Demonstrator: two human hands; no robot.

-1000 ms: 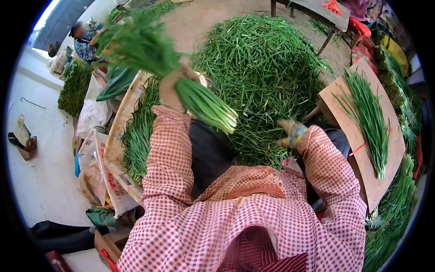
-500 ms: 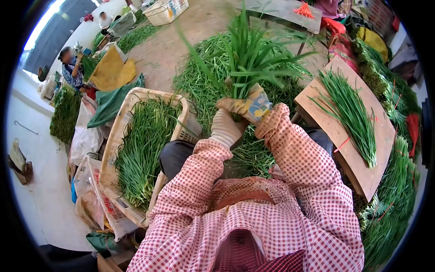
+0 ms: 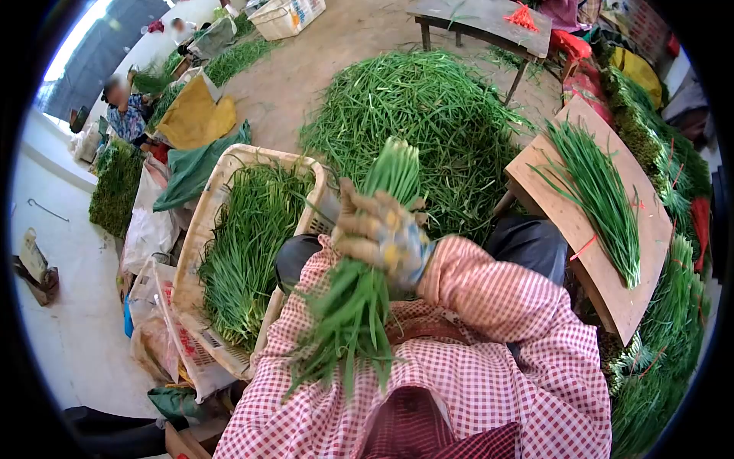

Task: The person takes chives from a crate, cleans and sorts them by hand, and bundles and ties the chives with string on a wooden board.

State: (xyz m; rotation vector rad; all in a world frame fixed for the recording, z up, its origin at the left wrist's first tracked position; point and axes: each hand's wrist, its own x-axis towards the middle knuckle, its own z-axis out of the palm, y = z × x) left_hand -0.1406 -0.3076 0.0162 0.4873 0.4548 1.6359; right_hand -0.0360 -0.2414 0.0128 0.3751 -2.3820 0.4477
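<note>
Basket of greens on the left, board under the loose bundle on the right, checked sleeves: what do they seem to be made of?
Basket: probably hard plastic, dull cream and grubby; its slotted wall looks moulded.
Board: likely wood or plywood, matte tan, judging by its flat, thin sheet; the grain isn't clear.
Sleeves: cloth, matte, creasing softly; fibre type can't be told.

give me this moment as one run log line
right hand laid across green bunch | stem ends away from body | leaves toward lap | loose pile ahead | basket of greens at left

The shirt (image 3: pixel 489 359) is red-and-white checked; the cloth sheet (image 3: pixel 200 116) is yellow.
</note>
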